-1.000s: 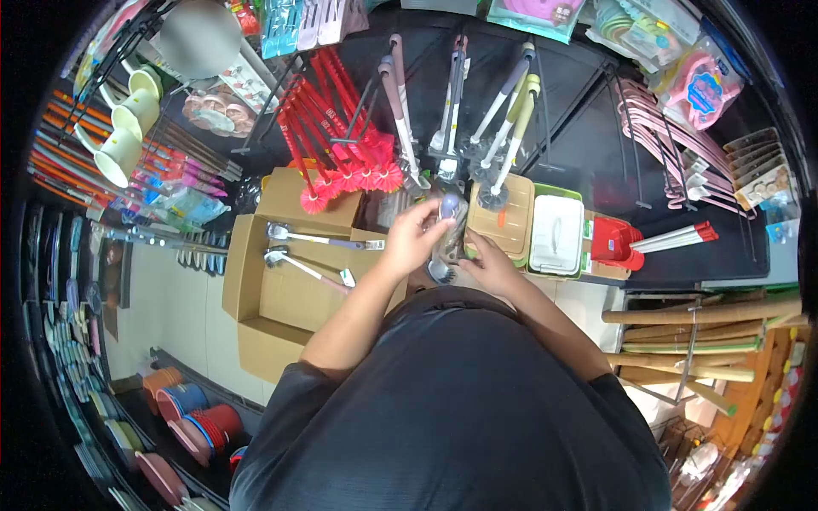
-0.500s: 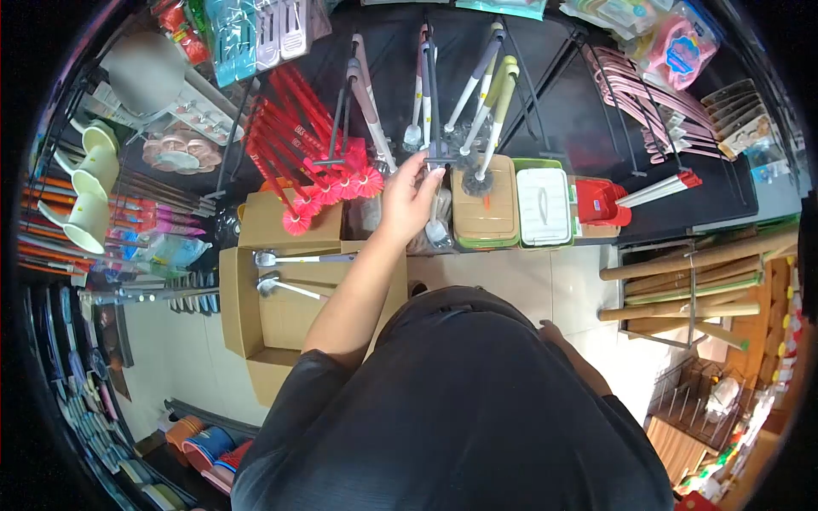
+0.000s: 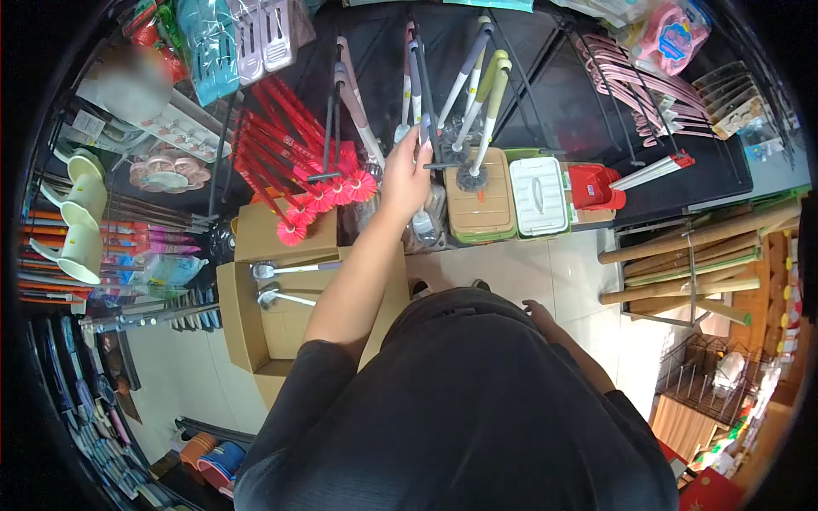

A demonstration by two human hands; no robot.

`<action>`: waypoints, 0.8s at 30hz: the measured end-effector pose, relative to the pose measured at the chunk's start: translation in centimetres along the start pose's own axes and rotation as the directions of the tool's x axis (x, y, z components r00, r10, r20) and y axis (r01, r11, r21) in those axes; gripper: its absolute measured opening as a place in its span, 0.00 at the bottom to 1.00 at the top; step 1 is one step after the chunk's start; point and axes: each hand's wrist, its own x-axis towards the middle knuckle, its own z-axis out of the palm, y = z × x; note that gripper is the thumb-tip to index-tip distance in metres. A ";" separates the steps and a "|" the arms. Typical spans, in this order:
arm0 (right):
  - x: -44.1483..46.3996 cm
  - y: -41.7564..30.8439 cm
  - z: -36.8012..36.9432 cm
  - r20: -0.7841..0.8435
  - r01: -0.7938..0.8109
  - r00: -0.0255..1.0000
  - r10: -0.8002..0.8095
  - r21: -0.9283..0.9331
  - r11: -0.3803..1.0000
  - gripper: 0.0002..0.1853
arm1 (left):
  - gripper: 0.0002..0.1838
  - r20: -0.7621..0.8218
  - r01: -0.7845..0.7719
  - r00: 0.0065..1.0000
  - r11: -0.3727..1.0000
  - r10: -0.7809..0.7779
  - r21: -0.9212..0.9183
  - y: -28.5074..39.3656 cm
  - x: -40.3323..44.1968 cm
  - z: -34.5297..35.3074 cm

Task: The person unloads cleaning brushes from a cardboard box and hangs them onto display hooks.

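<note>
My left hand (image 3: 404, 177) reaches up to the rack, its fingers closed around the shaft of a toilet brush (image 3: 416, 81) with a purple and white handle. That brush hangs beside a black metal hook (image 3: 431, 94); part of the shaft is hidden by my hand. A bagged round brush head (image 3: 423, 225) shows just below my fingers. To the right hang more toilet brushes, among them a green and white one (image 3: 492, 115). A pinkish one (image 3: 356, 115) is on the left. My right hand (image 3: 537, 314) hangs low by my waist, fingers loosely apart and holding nothing visible.
An opened cardboard box (image 3: 241, 328) with two brushes stands on the floor at left. Red brushes (image 3: 285, 149) hang above it. Lidded bins, one brown (image 3: 479, 204) and one white (image 3: 538, 194), and red dustpans (image 3: 594, 186) line the rack's foot. Rolled mats (image 3: 673, 251) lie at right.
My left hand has moved slightly up and left along the brush and hook. The camera view has shifted a little, and my right hand has come slightly up and left.
</note>
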 end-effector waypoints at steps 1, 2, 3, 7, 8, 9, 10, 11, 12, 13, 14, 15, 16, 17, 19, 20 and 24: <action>0.1 -0.2 -0.1 -0.001 0.001 1.000 -0.001 -0.002 1.000 0.28 | 0.13 -0.002 0.000 1.000 1.000 0.000 0.000 -0.4 0.8 0.1; 0.3 -0.2 -0.3 0.010 -0.031 1.000 0.030 0.084 0.996 0.29 | 0.13 -0.019 0.021 1.000 1.000 -0.021 -0.006 -1.1 1.6 0.3; 0.5 -0.2 -0.5 0.022 -0.063 0.998 0.060 0.169 0.984 0.31 | 0.14 -0.036 0.042 0.998 0.999 -0.042 -0.012 -1.7 2.4 0.5; 1.2 0.0 -0.7 0.032 -0.038 0.999 0.036 0.069 0.997 0.30 | 0.13 -0.113 -0.153 0.980 0.984 0.163 0.096 -3.0 5.8 0.9; 1.8 0.8 -0.5 0.040 -0.009 0.999 0.006 0.060 0.998 0.30 | 0.13 -0.116 -0.152 0.980 0.984 0.163 0.097 -3.3 6.6 0.9; 2.7 1.9 -0.1 0.049 0.020 0.999 -0.022 0.052 0.998 0.30 | 0.12 -0.119 -0.170 0.975 0.974 0.188 0.148 -3.6 7.3 0.8; 3.7 2.9 0.3 0.052 0.017 0.998 -0.020 0.053 0.998 0.30 | 0.11 -0.117 -0.186 0.970 0.962 0.212 0.198 -3.9 7.9 0.8; 4.9 4.5 1.0 0.059 -0.027 0.998 0.013 0.230 0.973 0.30 | 0.11 -0.110 -0.201 0.966 0.948 0.233 0.246 -4.4 8.6 0.9; 5.0 4.6 1.1 0.069 -0.069 0.997 0.045 0.402 0.913 0.29 | 0.12 -0.075 -0.143 0.986 0.985 0.150 0.098 -4.5 9.4 0.9; 4.9 4.9 0.9 0.068 -0.071 0.997 0.047 0.407 0.911 0.29 | 0.13 -0.081 -0.170 0.980 0.976 0.182 0.138 -4.6 9.6 0.8; 4.0 3.5 -0.2 0.047 -0.044 0.998 0.031 0.318 0.947 0.29 | 0.12 -0.082 -0.146 0.984 0.976 0.160 0.159 -4.5 10.0 1.0; 3.7 3.0 -0.9 0.028 -0.017 1.000 0.011 0.224 0.974 0.29 | 0.12 -0.084 -0.122 0.987 0.976 0.139 0.181 -4.4 10.4 1.1; 3.6 2.9 -1.2 0.027 -0.016 1.000 0.011 0.227 0.974 0.29 | 0.12 -0.065 -0.095 0.992 0.971 0.111 0.218 -4.3 10.7 0.9; 3.9 3.4 -1.3 0.030 0.004 0.999 -0.012 0.241 0.970 0.29 | 0.12 -0.049 -0.075 0.995 0.974 0.087 0.213 -4.1 10.9 0.8; 4.6 4.3 -1.3 0.037 0.027 0.999 -0.037 0.256 0.966 0.28 | 0.12 -0.047 -0.016 0.998 0.967 0.029 0.254 -3.8 11.6 0.7; 4.9 4.6 -1.5 0.038 0.007 0.999 -0.019 0.293 0.956 0.28 | 0.12 -0.048 -0.016 0.998 0.966 0.029 0.258 -3.4 11.6 0.6; 5.2 5.7 -3.3 0.044 0.030 0.998 -0.042 0.237 0.971 0.28 | 0.13 -0.025 -0.089 0.994 0.944 0.102 0.319 -3.7 12.0 0.4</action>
